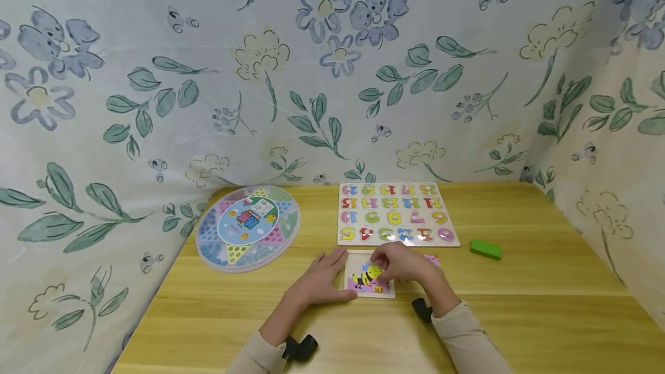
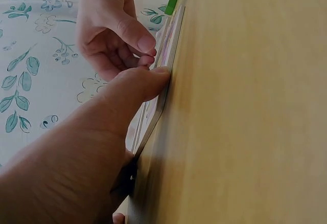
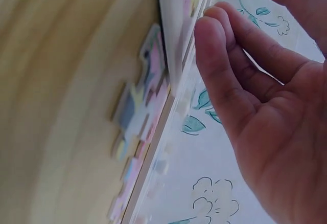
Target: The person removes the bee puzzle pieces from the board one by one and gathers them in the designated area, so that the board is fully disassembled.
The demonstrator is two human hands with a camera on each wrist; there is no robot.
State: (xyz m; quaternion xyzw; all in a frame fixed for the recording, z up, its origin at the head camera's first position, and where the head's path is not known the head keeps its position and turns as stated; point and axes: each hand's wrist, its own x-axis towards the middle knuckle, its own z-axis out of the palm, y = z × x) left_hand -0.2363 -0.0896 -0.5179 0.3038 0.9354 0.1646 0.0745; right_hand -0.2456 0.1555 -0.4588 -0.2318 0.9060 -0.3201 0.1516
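In the head view a small square wooden puzzle board (image 1: 355, 257) lies on the table, with a yellow-and-black bee picture (image 1: 365, 284) made of pieces in its frame. My left hand (image 1: 321, 281) rests along the board's left side, fingers straight and thumb extended to the near edge. The left wrist view shows that thumb (image 2: 153, 78) pressing on the board's edge. Over the right part of the bee my right hand (image 1: 402, 262) hovers or touches, its fingers loosely bent. No piece shows between its fingers (image 3: 212, 55) in the right wrist view.
Loose puzzle pieces (image 3: 135, 106) lie right of the board, mostly hidden by my right hand in the head view. Behind is a number puzzle board (image 1: 393, 212). A round Chinese checkers board (image 1: 248, 228) stands left, a green block (image 1: 485, 249) right.
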